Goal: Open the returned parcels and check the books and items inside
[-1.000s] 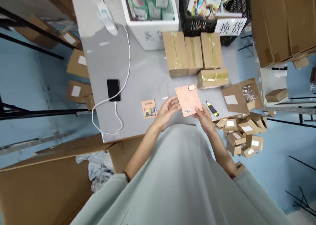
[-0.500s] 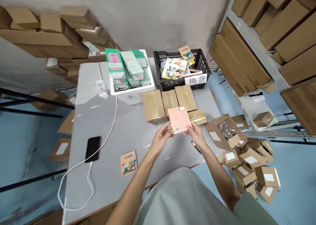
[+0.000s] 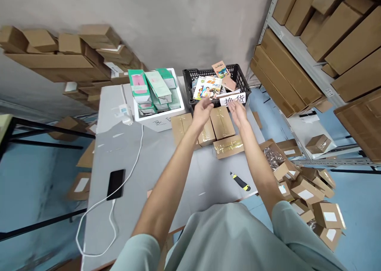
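Note:
My left hand (image 3: pixel 203 111) hovers over the cardboard boxes at the near rim of the black plastic basket (image 3: pixel 188 87), its fingers loosely apart. To its right, my right hand (image 3: pixel 238 111) is at the basket's white paper sign (image 3: pixel 225 100), fingers stretched forward; neither hand appears to hold anything. Inside the basket lie a plain pink booklet (image 3: pixel 229 83), another booklet with a picture cover (image 3: pixel 220 69) and a white picture book (image 3: pixel 207 87). Below the hands are several taped cardboard boxes (image 3: pixel 222 124). My left forearm hides most of a booklet (image 3: pixel 149 193) on the table.
A white foam box (image 3: pixel 160 122) with green-and-white packets stands left of the basket. On the grey table (image 3: pixel 133 223) lie a phone (image 3: pixel 116 183) with a white cable and a utility knife (image 3: pixel 240 181). Shelves and piled cartons (image 3: pixel 306 191) flank the right side.
Both hands have moved forward from the table to the basket. The pink booklet they held now lies in the basket, out of my hands. The utility knife has come into full view.

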`<state>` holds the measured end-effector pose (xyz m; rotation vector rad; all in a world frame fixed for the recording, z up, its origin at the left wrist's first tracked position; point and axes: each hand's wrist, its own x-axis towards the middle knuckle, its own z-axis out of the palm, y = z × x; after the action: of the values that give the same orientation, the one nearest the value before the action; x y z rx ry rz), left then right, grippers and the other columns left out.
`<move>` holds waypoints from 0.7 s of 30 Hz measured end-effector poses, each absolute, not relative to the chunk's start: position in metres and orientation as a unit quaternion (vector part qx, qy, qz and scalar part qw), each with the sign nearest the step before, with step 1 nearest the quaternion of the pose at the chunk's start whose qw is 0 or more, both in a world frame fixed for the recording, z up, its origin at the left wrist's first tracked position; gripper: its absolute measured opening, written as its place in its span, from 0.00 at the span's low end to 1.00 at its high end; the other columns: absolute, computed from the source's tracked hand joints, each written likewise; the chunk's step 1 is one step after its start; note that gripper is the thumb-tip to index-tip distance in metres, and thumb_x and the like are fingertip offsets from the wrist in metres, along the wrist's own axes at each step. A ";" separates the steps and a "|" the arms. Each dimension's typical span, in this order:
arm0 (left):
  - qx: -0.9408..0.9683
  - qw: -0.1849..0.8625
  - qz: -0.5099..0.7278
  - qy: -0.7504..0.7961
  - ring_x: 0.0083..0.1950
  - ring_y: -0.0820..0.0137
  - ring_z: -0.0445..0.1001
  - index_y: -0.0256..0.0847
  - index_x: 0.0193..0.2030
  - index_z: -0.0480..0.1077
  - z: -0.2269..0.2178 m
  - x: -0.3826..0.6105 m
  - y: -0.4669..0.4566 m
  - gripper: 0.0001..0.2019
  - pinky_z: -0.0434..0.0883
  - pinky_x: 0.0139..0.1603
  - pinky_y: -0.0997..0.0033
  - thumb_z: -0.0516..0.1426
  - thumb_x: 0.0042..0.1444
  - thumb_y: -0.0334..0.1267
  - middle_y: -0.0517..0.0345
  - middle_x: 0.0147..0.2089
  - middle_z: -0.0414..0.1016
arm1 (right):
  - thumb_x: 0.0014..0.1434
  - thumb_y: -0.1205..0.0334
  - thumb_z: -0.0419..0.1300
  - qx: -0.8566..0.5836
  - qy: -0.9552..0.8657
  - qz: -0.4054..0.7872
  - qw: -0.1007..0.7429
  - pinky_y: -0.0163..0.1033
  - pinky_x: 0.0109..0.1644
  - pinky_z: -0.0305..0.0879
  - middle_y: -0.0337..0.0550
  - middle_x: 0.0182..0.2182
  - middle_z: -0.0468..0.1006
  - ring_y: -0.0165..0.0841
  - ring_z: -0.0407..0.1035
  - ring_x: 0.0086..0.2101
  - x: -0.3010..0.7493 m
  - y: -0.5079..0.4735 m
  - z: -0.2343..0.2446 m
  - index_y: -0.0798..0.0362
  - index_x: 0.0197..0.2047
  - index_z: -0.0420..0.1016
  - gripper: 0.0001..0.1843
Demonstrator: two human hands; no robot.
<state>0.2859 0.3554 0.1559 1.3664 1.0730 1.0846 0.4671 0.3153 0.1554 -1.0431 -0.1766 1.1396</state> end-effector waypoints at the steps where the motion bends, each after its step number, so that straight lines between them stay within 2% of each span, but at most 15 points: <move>1: 0.585 0.517 0.438 0.446 0.75 0.49 0.80 0.38 0.66 0.79 0.146 0.274 0.340 0.24 0.69 0.82 0.39 0.68 0.64 0.37 0.34 0.72 0.81 | 0.68 0.66 0.65 -0.477 -0.088 0.524 0.700 0.49 0.76 0.77 0.57 0.67 0.83 0.38 0.79 0.69 0.462 0.308 0.147 0.53 0.74 0.69 0.33; 3: 0.595 0.515 0.405 0.466 0.75 0.48 0.79 0.40 0.63 0.81 0.120 0.241 0.300 0.22 0.69 0.82 0.37 0.69 0.63 0.41 0.37 0.72 0.82 | 0.65 0.64 0.70 -0.491 -0.126 0.544 0.669 0.51 0.77 0.76 0.57 0.62 0.86 0.41 0.81 0.67 0.447 0.283 0.128 0.51 0.64 0.76 0.25; 5: 0.570 0.515 0.375 0.519 0.74 0.46 0.81 0.41 0.59 0.82 0.090 0.200 0.258 0.19 0.72 0.80 0.38 0.68 0.63 0.43 0.38 0.70 0.84 | 0.63 0.61 0.74 -0.505 -0.152 0.563 0.636 0.52 0.76 0.76 0.55 0.55 0.89 0.42 0.83 0.63 0.427 0.252 0.109 0.50 0.53 0.78 0.17; 7: 0.537 0.503 0.357 0.576 0.71 0.47 0.83 0.40 0.56 0.82 0.062 0.156 0.220 0.17 0.74 0.79 0.40 0.68 0.62 0.42 0.38 0.66 0.86 | 0.63 0.62 0.74 -0.510 -0.163 0.589 0.606 0.50 0.75 0.77 0.52 0.49 0.90 0.41 0.86 0.58 0.405 0.220 0.093 0.50 0.48 0.80 0.12; 10: 0.480 0.482 0.335 0.652 0.68 0.50 0.83 0.39 0.52 0.81 0.030 0.091 0.174 0.14 0.76 0.76 0.47 0.68 0.61 0.40 0.39 0.63 0.87 | 0.67 0.64 0.72 -0.514 -0.186 0.634 0.547 0.48 0.71 0.80 0.48 0.45 0.90 0.37 0.88 0.50 0.369 0.176 0.076 0.51 0.47 0.83 0.06; 14: 0.391 0.453 0.291 0.747 0.68 0.56 0.83 0.37 0.53 0.79 -0.006 0.009 0.125 0.14 0.76 0.75 0.56 0.66 0.60 0.34 0.39 0.64 0.86 | 0.68 0.66 0.72 -0.531 -0.220 0.685 0.448 0.49 0.68 0.82 0.45 0.42 0.91 0.34 0.87 0.43 0.315 0.130 0.047 0.51 0.45 0.85 0.03; 17: 0.330 0.432 0.264 0.797 0.69 0.54 0.81 0.37 0.56 0.77 -0.035 -0.040 0.091 0.19 0.75 0.74 0.56 0.66 0.57 0.31 0.39 0.63 0.85 | 0.68 0.69 0.72 -0.548 -0.228 0.714 0.372 0.47 0.66 0.82 0.44 0.40 0.90 0.33 0.85 0.41 0.267 0.100 0.021 0.52 0.43 0.84 0.03; 21: 0.279 0.431 0.233 0.826 0.66 0.53 0.81 0.34 0.60 0.74 -0.068 -0.081 0.052 0.24 0.76 0.69 0.57 0.65 0.56 0.30 0.38 0.61 0.83 | 0.71 0.74 0.66 -0.590 -0.242 0.730 0.246 0.44 0.67 0.80 0.42 0.38 0.87 0.29 0.82 0.39 0.201 0.068 -0.009 0.53 0.43 0.83 0.07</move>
<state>-0.0806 0.0524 -0.0684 0.6969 2.0605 0.5813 0.2007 0.0678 -0.0086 -1.6105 -0.6612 1.9913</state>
